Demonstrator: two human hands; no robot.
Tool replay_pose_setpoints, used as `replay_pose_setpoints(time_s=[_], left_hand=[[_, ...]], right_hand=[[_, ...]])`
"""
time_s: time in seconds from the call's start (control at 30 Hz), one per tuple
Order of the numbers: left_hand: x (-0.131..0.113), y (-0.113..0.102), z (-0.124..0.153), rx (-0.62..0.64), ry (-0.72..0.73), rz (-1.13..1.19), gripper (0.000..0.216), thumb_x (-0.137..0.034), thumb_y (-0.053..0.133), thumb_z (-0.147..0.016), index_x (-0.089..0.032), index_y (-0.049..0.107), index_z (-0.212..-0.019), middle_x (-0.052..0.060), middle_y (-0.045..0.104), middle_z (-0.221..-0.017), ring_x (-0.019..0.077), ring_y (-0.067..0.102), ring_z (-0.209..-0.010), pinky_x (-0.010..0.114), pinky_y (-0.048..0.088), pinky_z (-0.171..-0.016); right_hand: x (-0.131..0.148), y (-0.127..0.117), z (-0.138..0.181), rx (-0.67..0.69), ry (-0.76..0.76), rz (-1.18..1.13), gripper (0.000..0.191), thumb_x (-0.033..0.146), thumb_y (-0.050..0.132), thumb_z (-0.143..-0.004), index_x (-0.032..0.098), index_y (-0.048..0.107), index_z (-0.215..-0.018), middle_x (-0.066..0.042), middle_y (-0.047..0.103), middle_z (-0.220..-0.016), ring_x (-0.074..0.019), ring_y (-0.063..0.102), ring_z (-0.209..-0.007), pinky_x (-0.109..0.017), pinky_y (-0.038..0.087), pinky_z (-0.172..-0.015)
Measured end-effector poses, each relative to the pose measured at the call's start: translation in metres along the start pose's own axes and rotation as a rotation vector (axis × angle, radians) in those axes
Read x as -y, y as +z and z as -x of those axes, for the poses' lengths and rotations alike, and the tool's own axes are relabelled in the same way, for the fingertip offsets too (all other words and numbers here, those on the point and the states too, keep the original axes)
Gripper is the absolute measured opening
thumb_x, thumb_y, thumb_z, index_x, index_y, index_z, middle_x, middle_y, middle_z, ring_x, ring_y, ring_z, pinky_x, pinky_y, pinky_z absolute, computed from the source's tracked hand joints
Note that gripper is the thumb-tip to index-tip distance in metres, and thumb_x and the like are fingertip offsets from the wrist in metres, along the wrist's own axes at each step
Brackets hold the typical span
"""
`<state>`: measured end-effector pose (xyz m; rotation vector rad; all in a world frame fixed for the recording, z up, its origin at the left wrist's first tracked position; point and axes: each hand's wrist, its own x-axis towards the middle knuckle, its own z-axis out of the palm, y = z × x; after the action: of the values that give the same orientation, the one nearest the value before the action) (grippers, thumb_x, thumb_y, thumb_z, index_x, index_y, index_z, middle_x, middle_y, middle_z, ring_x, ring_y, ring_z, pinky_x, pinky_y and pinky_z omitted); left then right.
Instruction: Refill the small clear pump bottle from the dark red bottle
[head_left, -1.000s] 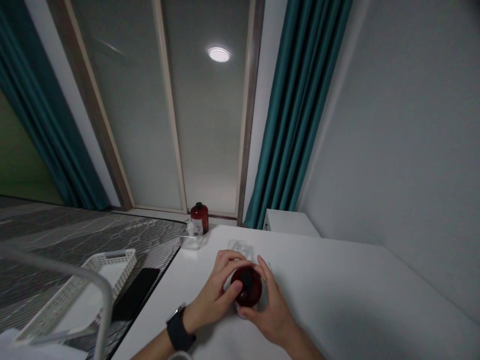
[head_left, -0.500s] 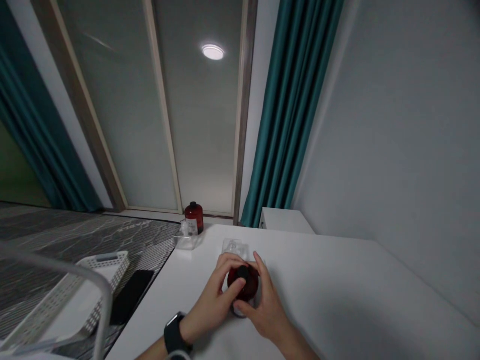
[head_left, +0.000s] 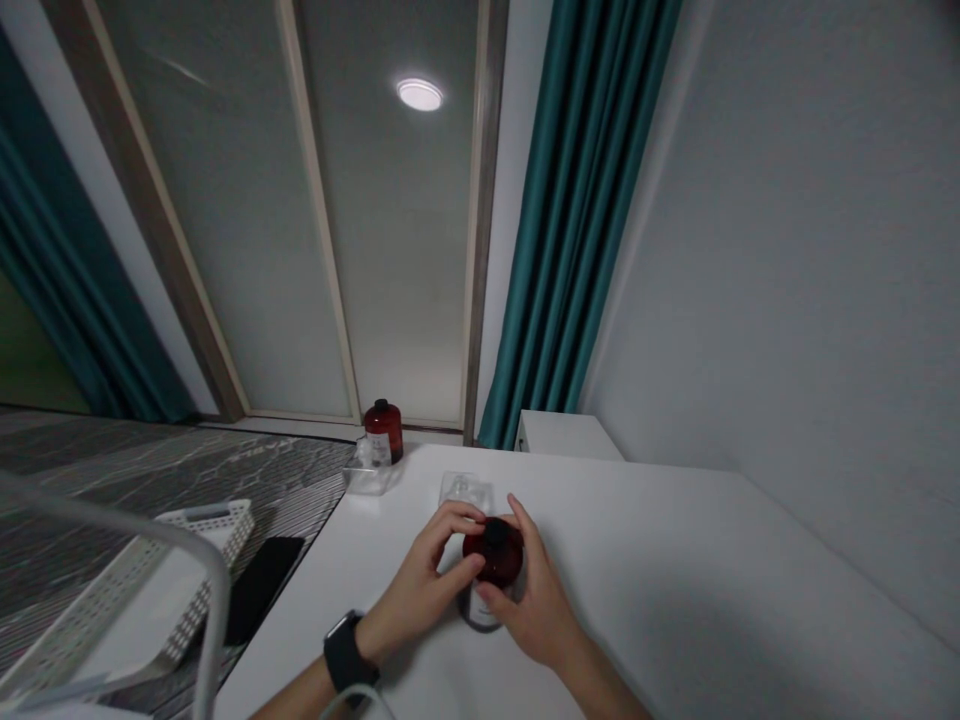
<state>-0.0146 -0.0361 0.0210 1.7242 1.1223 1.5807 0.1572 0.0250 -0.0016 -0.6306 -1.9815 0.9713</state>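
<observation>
A dark red-brown bottle with a black cap and a pale label stands on the white table between my hands. My left hand curves around its left side, fingers behind and thumb against the front. On the other side, my right hand wraps the bottle, its thumb low across the front near the label. Just behind my fingers lies a clear plastic tray. Parts of the bottle's sides are hidden by my hands.
At the table's far left corner, a similar red bottle stands by another clear tray. Left of the white table are a white basket, a black flat object and a grey curved tube. A white cabinet stands behind.
My left thumb has slid off the cap down to the bottle's side. The bottle sits slightly further right in view, with more of its label showing. My right hand still holds it.
</observation>
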Motion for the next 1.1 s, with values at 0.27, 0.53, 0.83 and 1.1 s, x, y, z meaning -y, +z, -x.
replay_pose_setpoints(time_s=[0.27, 0.53, 0.83, 1.1], left_hand=[[-0.009, 0.001, -0.002, 0.044, 0.001, -0.085, 0.031, -0.032, 0.059, -0.097, -0.028, 0.058, -0.127, 0.008, 0.055, -0.124, 0.0261, 0.052, -0.12, 0.043, 0.039, -0.107], [-0.006, 0.001, -0.001, 0.034, 0.033, -0.039, 0.025, -0.034, 0.058, -0.097, -0.027, 0.058, -0.121, 0.007, 0.055, -0.121, 0.025, 0.051, -0.121, 0.041, 0.039, -0.107], [-0.005, 0.002, -0.002, 0.017, 0.016, -0.036, 0.027, -0.039, 0.061, -0.095, -0.024, 0.058, -0.118, 0.009, 0.055, -0.118, 0.0263, 0.052, -0.117, 0.042, 0.04, -0.104], [-0.004, 0.002, -0.002, 0.014, 0.026, -0.049, 0.024, -0.036, 0.061, -0.095, -0.024, 0.059, -0.115, 0.009, 0.056, -0.118, 0.0266, 0.052, -0.117, 0.043, 0.041, -0.105]], right_hand=[[0.0, -0.01, 0.001, -0.088, -0.358, 0.183, 0.058, 0.043, 0.041, -0.099, 0.022, 0.03, -0.152, -0.015, 0.043, -0.141, -0.0308, 0.046, -0.131, -0.051, 0.044, -0.107], [0.017, -0.009, 0.006, -0.173, -0.606, 0.274, 0.051, 0.036, 0.037, -0.099, 0.018, 0.037, -0.147, -0.015, 0.049, -0.129, -0.0313, 0.048, -0.123, -0.052, 0.045, -0.101], [0.014, -0.012, 0.004, -0.232, -0.475, 0.23, 0.047, 0.032, 0.041, -0.097, 0.02, 0.041, -0.142, -0.015, 0.052, -0.13, -0.0308, 0.049, -0.124, -0.053, 0.046, -0.101], [0.019, -0.01, 0.004, -0.199, -0.418, 0.173, 0.048, 0.031, 0.042, -0.096, 0.023, 0.038, -0.143, -0.014, 0.051, -0.132, -0.031, 0.048, -0.125, -0.053, 0.044, -0.103]])
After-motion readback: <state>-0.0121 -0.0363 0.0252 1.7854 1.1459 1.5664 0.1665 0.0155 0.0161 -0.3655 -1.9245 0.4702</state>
